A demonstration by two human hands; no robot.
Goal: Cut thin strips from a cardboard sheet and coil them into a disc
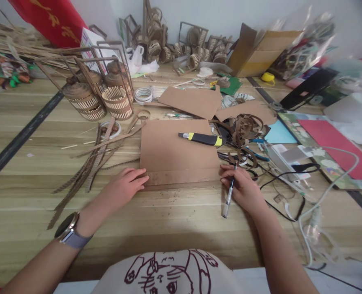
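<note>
Right grip (240,185) closed around a pen (229,198), left grip (130,185) loosely open, I flank the cardboard's (174,153) near corners. Tabletop (189,222) spreads between my arms.

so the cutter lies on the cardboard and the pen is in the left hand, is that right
Wrong side: the head view shows the pen in the right hand. The cutter does lie on the cardboard.

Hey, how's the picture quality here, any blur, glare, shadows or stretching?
Head view: soft shadow on the table around the shirt; head view: glare and blur on the clear wrapping at upper right, that corner darkened; head view: the cardboard sheet and yellow-black cutter show fairly clear outlines; head view: the sides look stretched, perhaps wide-angle distortion.
</note>
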